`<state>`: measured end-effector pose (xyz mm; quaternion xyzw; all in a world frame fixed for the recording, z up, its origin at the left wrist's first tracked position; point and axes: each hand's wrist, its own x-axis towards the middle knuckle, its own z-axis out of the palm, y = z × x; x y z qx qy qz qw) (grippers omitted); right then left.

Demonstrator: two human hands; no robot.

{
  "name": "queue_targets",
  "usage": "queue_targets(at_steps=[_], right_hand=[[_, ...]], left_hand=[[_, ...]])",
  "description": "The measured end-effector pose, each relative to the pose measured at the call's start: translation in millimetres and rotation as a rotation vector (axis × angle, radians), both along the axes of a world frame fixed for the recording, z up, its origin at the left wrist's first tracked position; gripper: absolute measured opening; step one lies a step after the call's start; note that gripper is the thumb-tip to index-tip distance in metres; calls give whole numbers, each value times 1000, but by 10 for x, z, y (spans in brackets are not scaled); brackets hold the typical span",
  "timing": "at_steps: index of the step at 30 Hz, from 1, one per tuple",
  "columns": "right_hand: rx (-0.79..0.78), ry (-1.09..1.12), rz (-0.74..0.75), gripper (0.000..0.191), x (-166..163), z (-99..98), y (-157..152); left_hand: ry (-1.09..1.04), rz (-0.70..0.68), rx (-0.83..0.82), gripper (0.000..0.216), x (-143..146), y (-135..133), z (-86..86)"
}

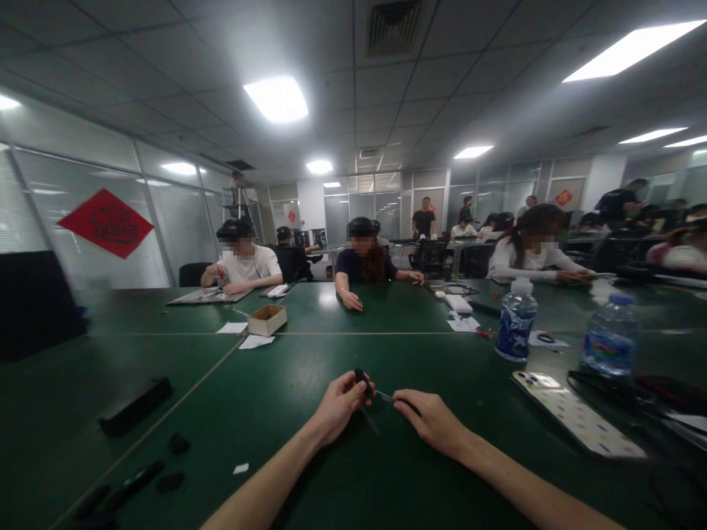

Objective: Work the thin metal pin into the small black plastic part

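My left hand (339,406) is closed around a small black part (363,381), raised a little over the green table (298,383). What kind of part it is cannot be made out. In my right hand (434,419) is a screwdriver (384,396) with a dark handle and a thin metal shaft. Its shaft points left to the black part; whether the tip sits in it is too small to tell. To the left on the table lie a long black piece (137,406), a small black lump (178,442) and a white scrap (241,468).
A phone in a patterned case (577,414) lies on the right, near two bottles, one with a blue label (516,324) and one with a blue cap (610,338). An open cardboard box (267,321) stands ahead. Several people sit across the table.
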<state>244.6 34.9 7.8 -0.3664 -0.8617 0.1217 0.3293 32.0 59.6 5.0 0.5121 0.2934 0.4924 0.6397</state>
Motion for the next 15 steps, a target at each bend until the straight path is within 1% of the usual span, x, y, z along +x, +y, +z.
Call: queue_targets(at_steps=[2,4,6,7,11,13,15], right_hand=[[5,68,-59,28,17,-34,53],[11,157,-178,29,34,-53,98],[14,195,-250,29,42,-46,110],[9,179,-236,29,40,-34,100],[-16,34,-50,26,11,30,4],[-21,-8,-20,25,-1,45,-29],[-24,-25,-25,25,-5,44,-35]], left_hand=[[76,-66,51,28,14,-62,65],[205,-164,121,26,33,-126,123],[263,-201,149,27,48,-155,139],[244,-184,138,28,52,-150,126],[42,-21,22,31,41,-46,-6],[-9,35,-15,33,32,2,-62],[-19,52,-28,36,27,24,-86]])
